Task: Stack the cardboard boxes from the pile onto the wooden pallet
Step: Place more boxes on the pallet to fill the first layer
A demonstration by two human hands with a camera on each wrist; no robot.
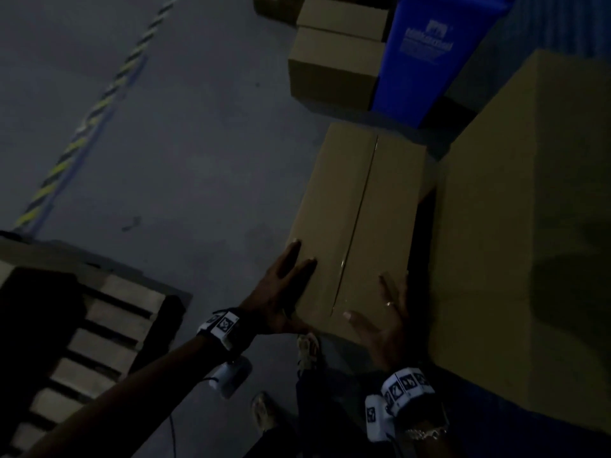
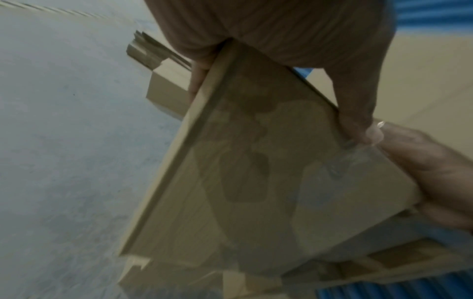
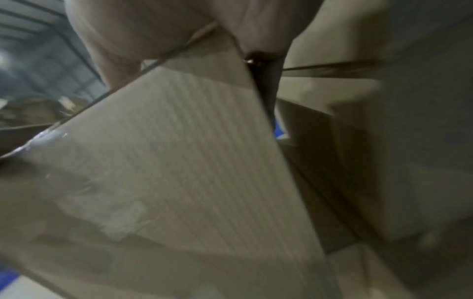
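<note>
Taped brown cardboard box point(image 1: 357, 219) lies beside taller boxes point(image 1: 529, 226); wooden pallet point(image 1: 99, 328) well apart.

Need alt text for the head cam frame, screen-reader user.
Dim warehouse floor: the left hand and right hand hold the near end of a taped cardboard box beside a taller box. A wooden pallet lies at lower left.

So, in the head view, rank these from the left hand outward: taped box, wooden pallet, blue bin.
1. Taped box: the left hand rests on its near left side.
2. Wooden pallet: lower left, on the floor.
3. Blue bin: far upper right, behind the boxes.
</note>
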